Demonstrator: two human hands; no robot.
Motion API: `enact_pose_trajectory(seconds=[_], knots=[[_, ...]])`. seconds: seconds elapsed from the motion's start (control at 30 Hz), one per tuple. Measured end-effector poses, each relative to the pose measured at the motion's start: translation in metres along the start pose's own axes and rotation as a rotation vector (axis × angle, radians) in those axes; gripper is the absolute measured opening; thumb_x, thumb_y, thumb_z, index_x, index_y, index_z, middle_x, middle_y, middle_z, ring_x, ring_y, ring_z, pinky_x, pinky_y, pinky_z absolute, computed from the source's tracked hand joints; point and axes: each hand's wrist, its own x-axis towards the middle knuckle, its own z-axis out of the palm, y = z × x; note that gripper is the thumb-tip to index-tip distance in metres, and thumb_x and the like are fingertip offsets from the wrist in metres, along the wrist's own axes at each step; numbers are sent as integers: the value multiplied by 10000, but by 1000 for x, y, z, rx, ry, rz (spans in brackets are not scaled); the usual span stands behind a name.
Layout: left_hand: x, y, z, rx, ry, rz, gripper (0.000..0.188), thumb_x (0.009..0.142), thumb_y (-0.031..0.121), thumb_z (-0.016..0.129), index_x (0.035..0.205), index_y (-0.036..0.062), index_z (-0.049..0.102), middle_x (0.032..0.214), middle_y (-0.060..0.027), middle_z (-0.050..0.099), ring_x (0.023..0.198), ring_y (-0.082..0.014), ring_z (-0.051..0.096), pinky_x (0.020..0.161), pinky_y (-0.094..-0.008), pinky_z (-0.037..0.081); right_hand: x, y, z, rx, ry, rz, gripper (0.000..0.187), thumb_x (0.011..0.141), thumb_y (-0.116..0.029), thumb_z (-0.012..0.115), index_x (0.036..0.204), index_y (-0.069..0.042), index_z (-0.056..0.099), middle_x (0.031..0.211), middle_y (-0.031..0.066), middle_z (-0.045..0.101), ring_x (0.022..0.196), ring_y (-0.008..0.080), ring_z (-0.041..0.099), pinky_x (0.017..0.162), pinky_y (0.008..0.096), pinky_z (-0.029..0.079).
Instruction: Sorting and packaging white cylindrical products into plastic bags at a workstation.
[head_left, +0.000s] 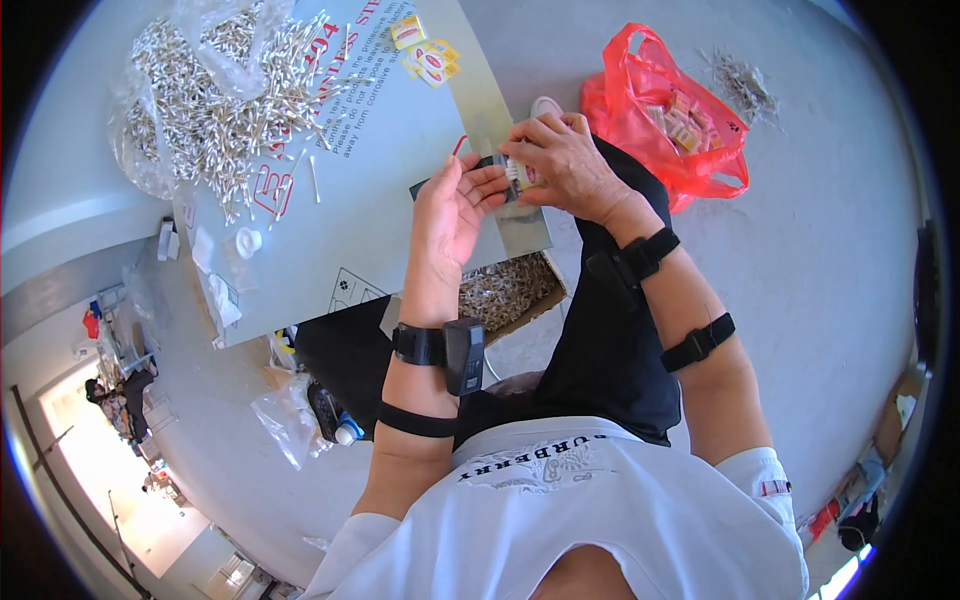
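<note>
My right hand (575,170) grips a small yellow-and-white packet of cotton swabs (526,176) at the table's right edge. White swab tips show at the packet's left end. My left hand (455,210) is palm up beside it, its fingers loosely stretched toward that end; whether they touch it is hard to tell. A dark flat piece (487,162) lies partly behind the left fingers, with a thin red strip (461,145) above. At the far left of the table, loose cotton swabs (215,110) spill in a big heap from a clear plastic bag (140,150).
Several small yellow packets (430,62) lie at the table's far side. A red plastic bag (625,90) holding more packets stands on the floor to the right. Below the table edge, an open cardboard box (540,308) contains many swabs. A white cap (247,242) sits at the table's left.
</note>
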Motion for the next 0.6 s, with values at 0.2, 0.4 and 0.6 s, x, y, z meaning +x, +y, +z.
enact_pose_trajectory(seconds=[0.2,0.4,0.6], knots=[[4,-1,9,122,48,-5,380,993,331,502,1181,1,515,928,-119,640,826,-204,628,666,-320,471,-2,2,3,1,29,-10,598,578,-283,841,1132,-166,648,1138,5,561,1111,219,502,925,454,326],[5,-4,14,131,102,-4,400,981,351,518,1191,11,520,916,-107,630,817,-202,614,693,-328,475,-1,-1,0,-2,2,17,621,578,-275,844,1152,-159,637,1132,9,549,1123,220,486,943,452,307],[8,-1,15,161,68,-25,424,974,374,523,1188,8,507,947,-139,629,849,-237,618,728,-366,494,3,-1,0,-11,-29,-7,593,586,-255,836,1135,-144,642,1110,11,549,1119,223,478,955,444,295]])
